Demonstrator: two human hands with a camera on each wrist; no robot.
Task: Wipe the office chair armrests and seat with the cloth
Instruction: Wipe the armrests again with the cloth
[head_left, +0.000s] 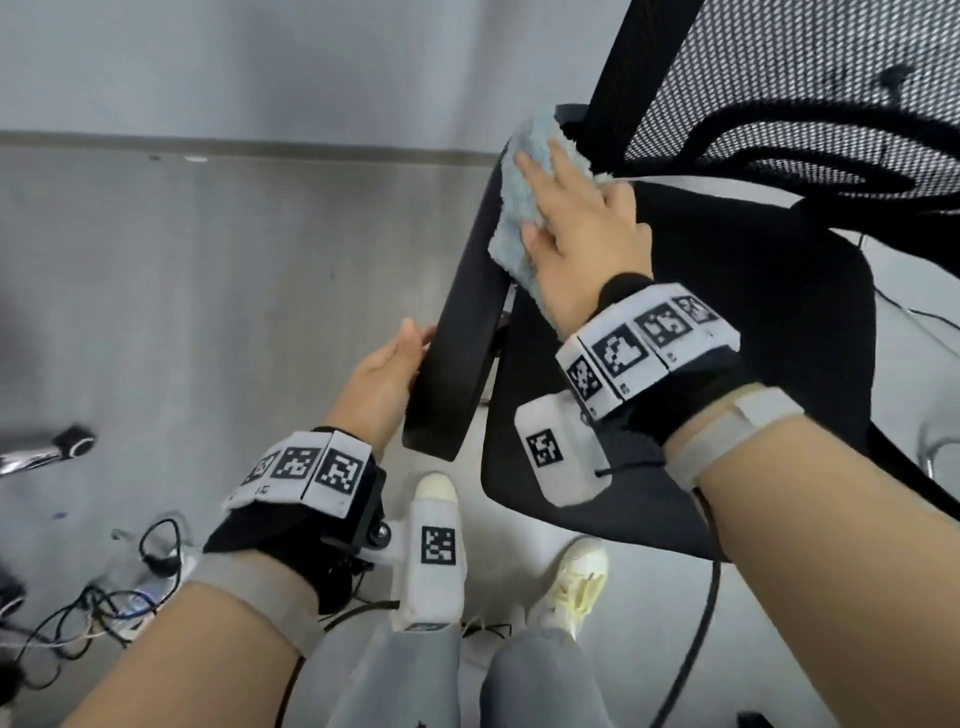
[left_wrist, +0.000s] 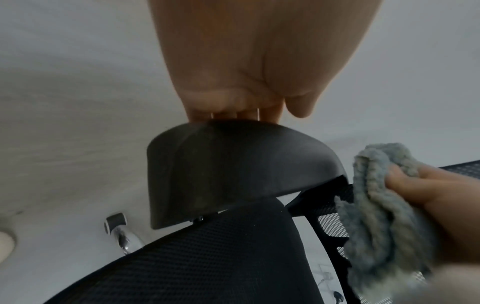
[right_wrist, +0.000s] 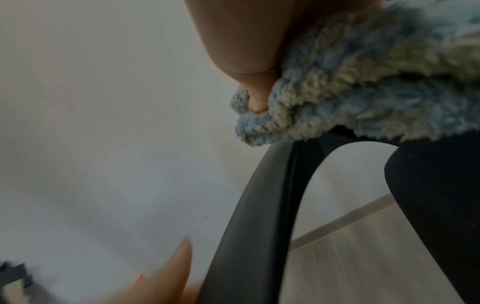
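Lying under right hand (head_left: 587, 244) fingers (head_left: 535, 174): cloth (head_left: 506, 208)

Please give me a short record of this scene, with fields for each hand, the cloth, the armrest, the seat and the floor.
right hand: holds the cloth and presses it on the far end of the armrest, thumb tucked into a fold
left hand: grips the near end of the armrest
cloth: light blue, fluffy, draped over the armrest top
armrest: black, curved
seat: black, cloth not on it
floor: cables lie at the left
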